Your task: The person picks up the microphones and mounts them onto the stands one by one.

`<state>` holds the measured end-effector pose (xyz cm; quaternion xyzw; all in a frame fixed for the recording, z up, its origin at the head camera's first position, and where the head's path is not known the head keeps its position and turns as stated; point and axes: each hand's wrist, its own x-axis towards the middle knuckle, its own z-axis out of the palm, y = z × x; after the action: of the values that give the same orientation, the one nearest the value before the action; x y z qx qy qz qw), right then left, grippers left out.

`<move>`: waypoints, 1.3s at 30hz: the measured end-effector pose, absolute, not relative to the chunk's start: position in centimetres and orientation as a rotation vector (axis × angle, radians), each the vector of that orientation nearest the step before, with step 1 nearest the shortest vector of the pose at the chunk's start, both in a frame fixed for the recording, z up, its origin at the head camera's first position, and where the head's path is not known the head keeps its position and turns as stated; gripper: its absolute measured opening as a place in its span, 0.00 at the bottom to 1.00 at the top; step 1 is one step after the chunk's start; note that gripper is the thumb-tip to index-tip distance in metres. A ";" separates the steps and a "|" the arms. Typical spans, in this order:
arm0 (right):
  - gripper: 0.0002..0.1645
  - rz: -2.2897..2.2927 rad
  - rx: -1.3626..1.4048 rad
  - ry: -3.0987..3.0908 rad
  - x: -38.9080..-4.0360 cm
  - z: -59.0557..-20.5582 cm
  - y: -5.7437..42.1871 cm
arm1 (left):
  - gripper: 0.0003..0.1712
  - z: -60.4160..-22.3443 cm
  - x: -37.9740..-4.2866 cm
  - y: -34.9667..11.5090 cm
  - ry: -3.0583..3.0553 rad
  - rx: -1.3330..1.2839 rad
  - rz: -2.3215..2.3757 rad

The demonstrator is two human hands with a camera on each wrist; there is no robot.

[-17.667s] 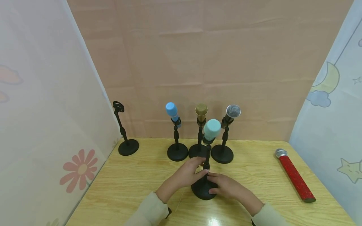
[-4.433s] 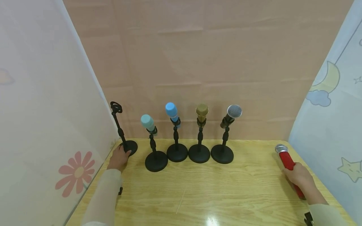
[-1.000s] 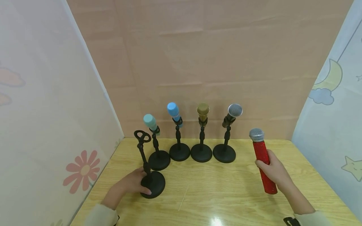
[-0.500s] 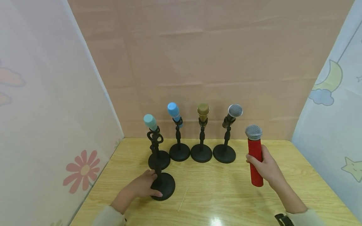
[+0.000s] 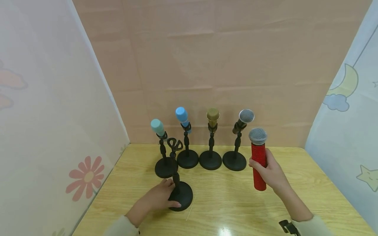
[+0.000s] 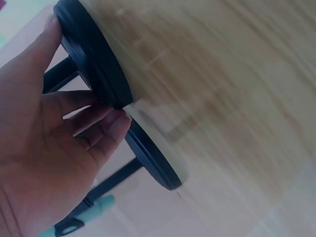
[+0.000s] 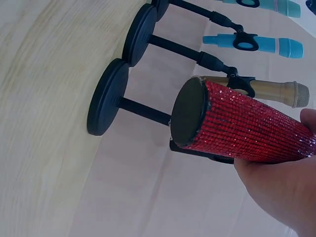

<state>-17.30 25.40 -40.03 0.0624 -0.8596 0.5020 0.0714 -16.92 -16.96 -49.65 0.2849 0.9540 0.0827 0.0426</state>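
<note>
Near the middle front of the table, my left hand (image 5: 157, 197) grips the round base of a black microphone stand (image 5: 185, 195), whose clip on top is unoccupied. In the left wrist view, the thumb lies at one side of that base (image 6: 96, 57) and fingertips at its lower rim. To the right, my right hand (image 5: 274, 173) holds a red microphone (image 5: 258, 164) with a silver mesh head, raised over the table and nearly upright. Its sparkly red handle (image 7: 247, 126) and dark flat end show in the right wrist view; the thumb curls round it.
Behind stands a row of black stands carrying a mint microphone (image 5: 157, 127), a blue microphone (image 5: 181, 114), a gold microphone (image 5: 212, 117) and a silver-headed black microphone (image 5: 246, 116). The wooden table (image 5: 224, 203) meets a brown backdrop (image 5: 189, 65) and patterned side walls.
Over the last second the left hand has moved the stand rightward, and the right hand has brought the red microphone leftward and more upright. Earlier, the mint microphone's stand was set into the row.
</note>
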 end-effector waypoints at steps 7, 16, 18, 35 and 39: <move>0.39 1.560 0.273 -2.482 -17.4 -39.2 23.9 | 0.51 -49.0 -16.6 -15.3 2.876 0.890 0.176; 0.36 1.658 0.338 -2.359 -17.5 -38.2 21.4 | 0.52 -48.9 -16.6 -12.8 2.859 0.947 0.119; 0.35 1.682 0.356 -2.334 -17.5 -38.1 21.1 | 0.52 -48.8 -16.5 -12.3 2.863 0.949 0.106; 0.32 1.710 0.476 -2.256 -18.6 -35.5 17.9 | 0.55 -49.8 -15.7 -8.9 2.856 0.977 0.080; 0.31 1.708 0.508 -2.231 -18.8 -34.8 17.2 | 0.54 -49.7 -15.5 -8.2 2.897 1.040 0.031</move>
<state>-18.85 17.25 -34.82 0.1763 -0.7733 0.5921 0.1426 -15.51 -8.19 -49.66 0.3377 0.9407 0.0099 0.0316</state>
